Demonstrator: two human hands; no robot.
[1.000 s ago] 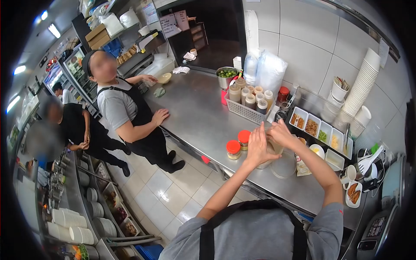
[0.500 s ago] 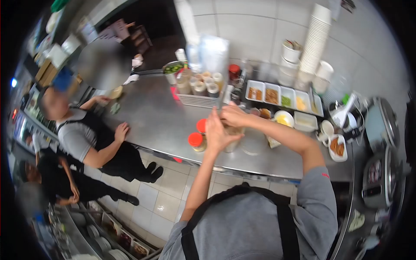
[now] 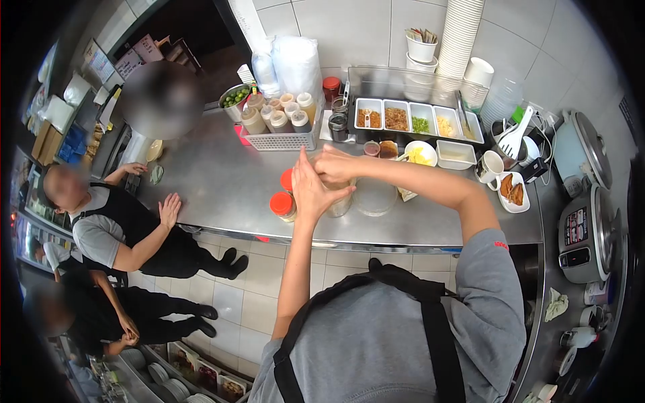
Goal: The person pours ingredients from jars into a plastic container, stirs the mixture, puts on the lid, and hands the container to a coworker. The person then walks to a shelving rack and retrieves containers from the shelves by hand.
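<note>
My left hand (image 3: 310,195) lies against the left side of a clear container (image 3: 340,201), its fingers stretched upward and its thumb across the front. Just above the container's mouth, my right hand (image 3: 332,166) is closed in a fist beside the left fingertips. What the fist grips, if anything, is hidden. Left of my hands stand a red-lidded jar (image 3: 283,205) and, partly covered, a second red lid (image 3: 287,179). A clear round lid or dish (image 3: 376,198) sits to the right, under my right forearm.
A grey basket (image 3: 279,141) of squeeze bottles stands behind. Toppings fill white trays (image 3: 396,117), near a bowl of yellow food (image 3: 420,154). Mugs (image 3: 489,166) and a rice cooker (image 3: 584,235) are right. A co-worker (image 3: 127,215) stands at the counter's left end.
The view has turned, so the counter items appear further left and the picture is sharper. Both hands stay at the clear container. A greyish strip above my right hand no longer shows.
</note>
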